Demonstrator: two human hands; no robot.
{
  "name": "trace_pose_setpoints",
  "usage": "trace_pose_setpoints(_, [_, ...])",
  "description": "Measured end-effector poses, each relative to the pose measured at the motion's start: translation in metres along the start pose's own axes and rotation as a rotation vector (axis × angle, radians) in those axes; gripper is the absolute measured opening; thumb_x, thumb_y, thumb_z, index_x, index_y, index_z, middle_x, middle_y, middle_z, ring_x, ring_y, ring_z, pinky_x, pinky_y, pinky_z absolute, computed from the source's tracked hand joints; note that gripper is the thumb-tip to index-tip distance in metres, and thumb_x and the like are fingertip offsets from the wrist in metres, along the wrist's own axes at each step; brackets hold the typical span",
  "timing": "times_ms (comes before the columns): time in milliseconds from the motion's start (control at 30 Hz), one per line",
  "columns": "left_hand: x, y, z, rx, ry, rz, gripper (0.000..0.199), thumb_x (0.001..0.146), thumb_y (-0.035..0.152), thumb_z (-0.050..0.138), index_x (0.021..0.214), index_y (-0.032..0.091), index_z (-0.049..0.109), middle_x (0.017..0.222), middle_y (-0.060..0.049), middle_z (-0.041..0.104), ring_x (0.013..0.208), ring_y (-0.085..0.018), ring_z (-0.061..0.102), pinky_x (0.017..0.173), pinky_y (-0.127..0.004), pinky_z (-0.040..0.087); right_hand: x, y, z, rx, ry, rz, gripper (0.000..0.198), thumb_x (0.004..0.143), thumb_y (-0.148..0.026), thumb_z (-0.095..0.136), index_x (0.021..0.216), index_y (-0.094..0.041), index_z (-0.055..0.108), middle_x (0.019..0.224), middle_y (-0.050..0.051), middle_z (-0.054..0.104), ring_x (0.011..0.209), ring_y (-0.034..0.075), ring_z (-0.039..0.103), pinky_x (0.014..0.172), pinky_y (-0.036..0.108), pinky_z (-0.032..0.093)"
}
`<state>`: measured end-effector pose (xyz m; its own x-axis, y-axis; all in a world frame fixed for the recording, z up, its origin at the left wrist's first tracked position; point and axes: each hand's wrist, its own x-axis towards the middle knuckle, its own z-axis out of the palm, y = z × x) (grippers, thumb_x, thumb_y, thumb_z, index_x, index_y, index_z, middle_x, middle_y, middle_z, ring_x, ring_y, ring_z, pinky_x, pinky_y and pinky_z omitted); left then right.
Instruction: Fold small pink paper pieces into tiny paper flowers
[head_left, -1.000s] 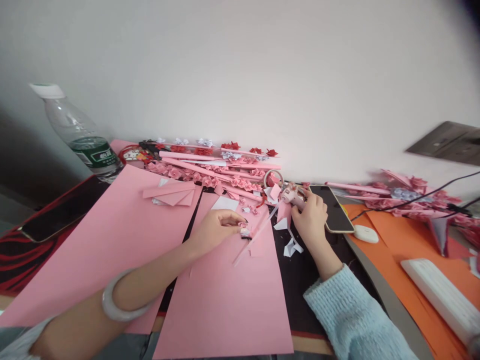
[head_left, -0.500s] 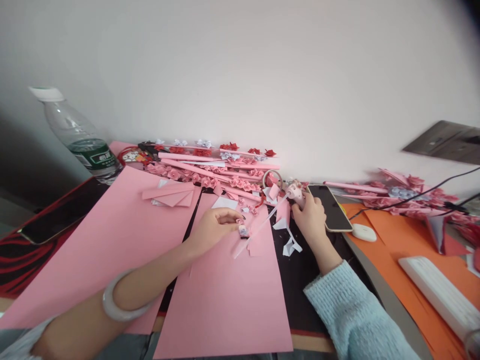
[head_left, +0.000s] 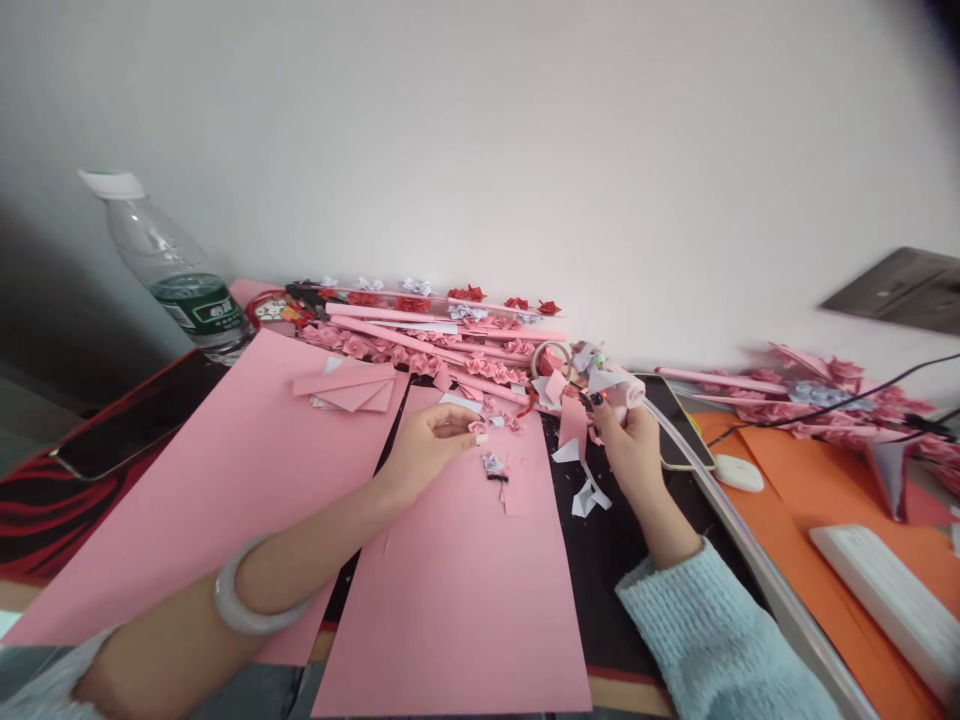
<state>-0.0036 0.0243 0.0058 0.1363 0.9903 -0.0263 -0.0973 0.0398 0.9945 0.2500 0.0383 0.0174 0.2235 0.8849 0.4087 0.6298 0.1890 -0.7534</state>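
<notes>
My left hand (head_left: 427, 445) is over the narrower pink sheet (head_left: 457, 610), thumb and fingertips closed on a small pink paper flower (head_left: 476, 427). Just below those fingertips, a small whitish paper flower (head_left: 493, 463) lies on the sheet beside a pink scrap (head_left: 514, 490). My right hand (head_left: 634, 445) grips a pale pink glue gun (head_left: 622, 390) with a tiny red light showing. A long translucent glue stick (head_left: 697, 460) runs from behind the gun toward the lower right. The gun's nozzle is hard to make out.
Pink paper stems with flowers (head_left: 420, 345) lie along the wall, near a tape roll (head_left: 551, 358). A water bottle (head_left: 180, 270) and a dark phone (head_left: 142, 420) are left. Another phone (head_left: 686, 425), a white case (head_left: 739, 472), orange sheets (head_left: 780, 480) and a white power strip (head_left: 885, 600) sit right.
My right hand has turned the glue gun, so its stick swings from over the pink sheet to the lower right. My left hand has stayed close to the same spot, apart from the whitish flower.
</notes>
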Motion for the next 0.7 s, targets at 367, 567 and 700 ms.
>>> trace_pose_setpoints(367, [0.003, -0.004, -0.004, -0.065, 0.063, 0.01, 0.027, 0.061, 0.025, 0.074, 0.085, 0.016, 0.065, 0.085, -0.004, 0.068, 0.086, -0.019, 0.062, 0.08, -0.032, 0.047, -0.01, -0.005, 0.004, 0.386, -0.68, 0.138, 0.034, 0.078, -0.045, 0.051, 0.063, -0.015, 0.052, 0.047, -0.004, 0.042, 0.04, 0.007, 0.033, 0.039, 0.021, 0.029])
trace_pose_setpoints(567, [0.001, -0.005, -0.003, -0.049, 0.037, 0.03, 0.027, 0.063, 0.024, 0.073, 0.087, 0.016, 0.064, 0.087, -0.005, 0.068, 0.087, -0.019, 0.062, 0.082, -0.033, 0.047, -0.014, -0.01, 0.008, 0.35, -0.717, 0.07, 0.027, 0.077, -0.04, 0.054, 0.07, -0.014, 0.053, 0.053, -0.004, 0.044, 0.044, 0.007, 0.036, 0.042, 0.021, 0.032])
trace_pose_setpoints(700, [0.001, -0.006, -0.002, -0.054, 0.011, 0.04, 0.027, 0.063, 0.025, 0.073, 0.087, 0.016, 0.064, 0.088, -0.005, 0.067, 0.087, -0.019, 0.062, 0.082, -0.032, 0.047, -0.017, -0.005, 0.011, 0.354, -0.694, 0.042, 0.025, 0.075, -0.039, 0.057, 0.074, -0.015, 0.052, 0.059, -0.004, 0.044, 0.049, 0.008, 0.037, 0.045, 0.02, 0.033])
